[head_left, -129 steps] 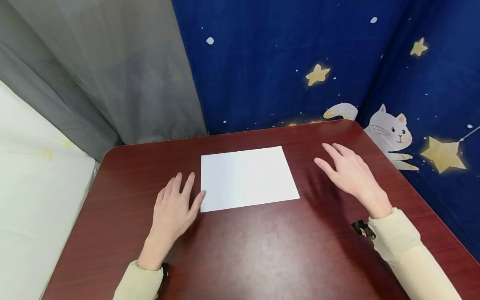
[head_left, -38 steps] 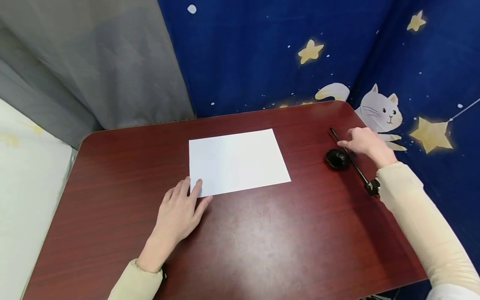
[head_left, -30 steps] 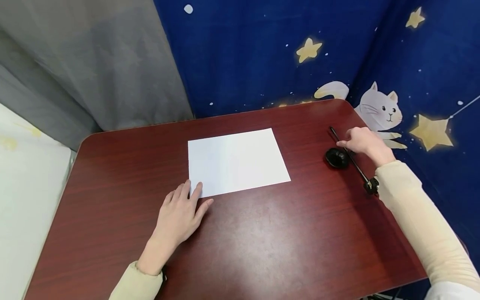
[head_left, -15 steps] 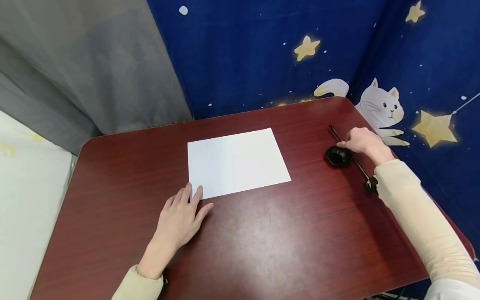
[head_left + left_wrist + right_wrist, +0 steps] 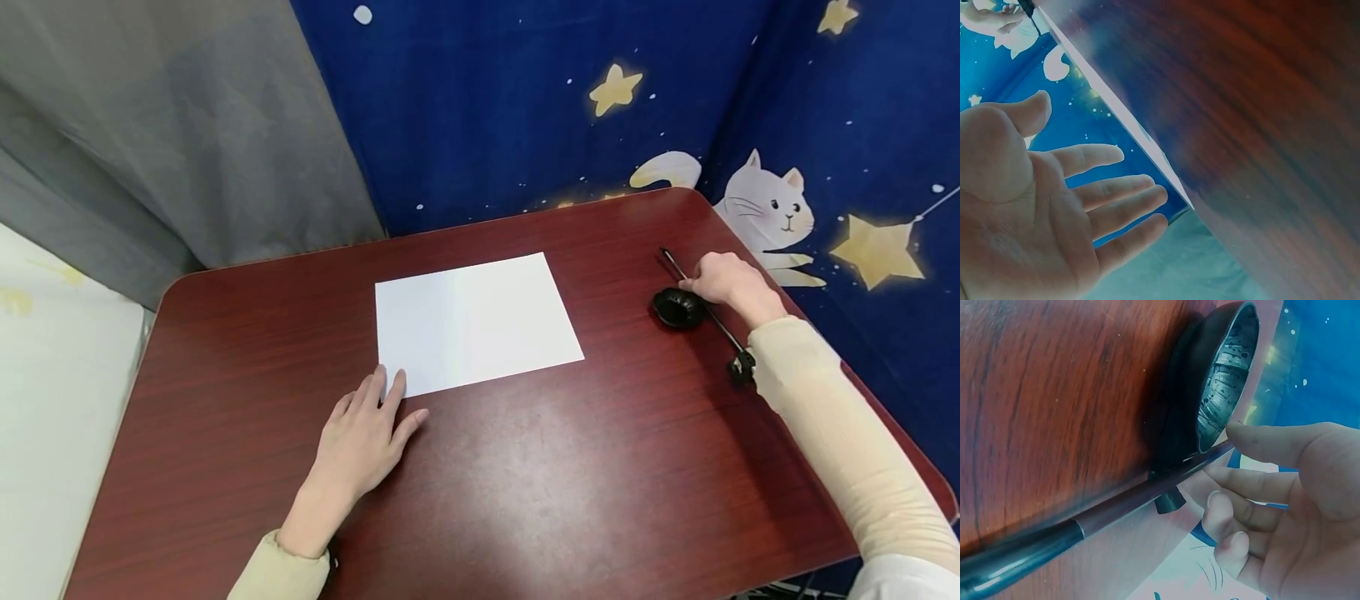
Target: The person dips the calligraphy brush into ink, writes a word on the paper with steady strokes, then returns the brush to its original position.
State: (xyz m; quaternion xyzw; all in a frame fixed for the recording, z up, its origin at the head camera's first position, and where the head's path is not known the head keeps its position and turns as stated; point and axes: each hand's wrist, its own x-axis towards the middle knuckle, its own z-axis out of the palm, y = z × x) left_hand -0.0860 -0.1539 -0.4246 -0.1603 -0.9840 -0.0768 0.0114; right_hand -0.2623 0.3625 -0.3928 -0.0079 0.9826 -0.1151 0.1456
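A white sheet of paper (image 5: 476,321) lies on the dark red table (image 5: 247,333). My left hand (image 5: 356,442) has its fingers spread and fairly straight, the fingertips on the sheet's near left corner; the left wrist view shows this hand (image 5: 1066,206) from the palm side. At the right, a round black ink dish (image 5: 675,308) with a ridged inside stands beside a slim dark writing brush (image 5: 1129,500). My right hand (image 5: 731,283) pinches the brush's shaft between thumb and finger, close to the dish. Bristles cannot be made out.
A short black peg (image 5: 1170,501) sticks out under the brush beside the dish. Behind the table hang a grey curtain (image 5: 247,142) and a blue star-patterned curtain (image 5: 525,108). White cloth (image 5: 60,400) borders the left side.
Compared with the oldest frame, the dish and brush now stand at the right, with my right hand on the brush. My left fingers have come onto the paper's corner. The last second shows little movement.
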